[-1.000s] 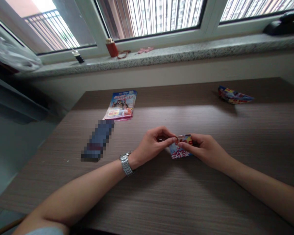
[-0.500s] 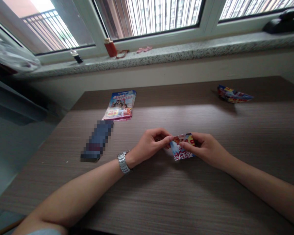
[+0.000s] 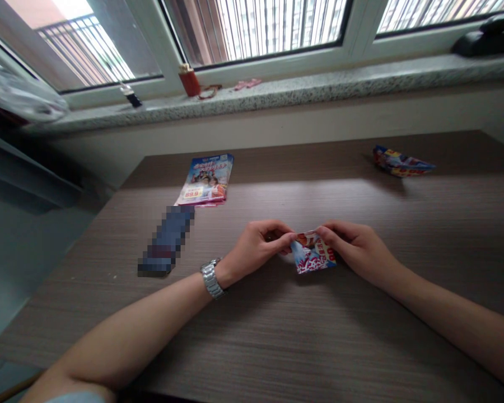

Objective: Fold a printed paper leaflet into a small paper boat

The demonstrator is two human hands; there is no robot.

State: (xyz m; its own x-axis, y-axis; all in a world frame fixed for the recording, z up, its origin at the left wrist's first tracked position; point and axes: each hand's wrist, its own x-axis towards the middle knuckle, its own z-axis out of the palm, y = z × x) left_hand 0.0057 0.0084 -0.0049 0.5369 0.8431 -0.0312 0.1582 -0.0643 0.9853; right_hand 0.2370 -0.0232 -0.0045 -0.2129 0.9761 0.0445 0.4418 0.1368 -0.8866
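A small folded leaflet [image 3: 313, 258], printed in blue, red and white, is held just above the wooden table [image 3: 252, 336]. My left hand [image 3: 266, 240] pinches its upper left corner between thumb and fingers. On the other side, my right hand [image 3: 355, 243] grips the upper right edge, thumb on the printed face and fingers behind. The fingers behind the paper are partly hidden. A silver watch [image 3: 212, 279] circles my left wrist.
A stack of printed leaflets [image 3: 208, 178] lies at the back left, with a dark pixelated object [image 3: 167, 240] in front of it. Toward the back right stands a folded paper shape [image 3: 401, 162]. A red container [image 3: 189, 82] sits on the stone windowsill [image 3: 319, 87].
My right thumb has slid from the middle of the folded leaflet up to its upper right edge, uncovering more print. My left hand has kept its pinch in place.
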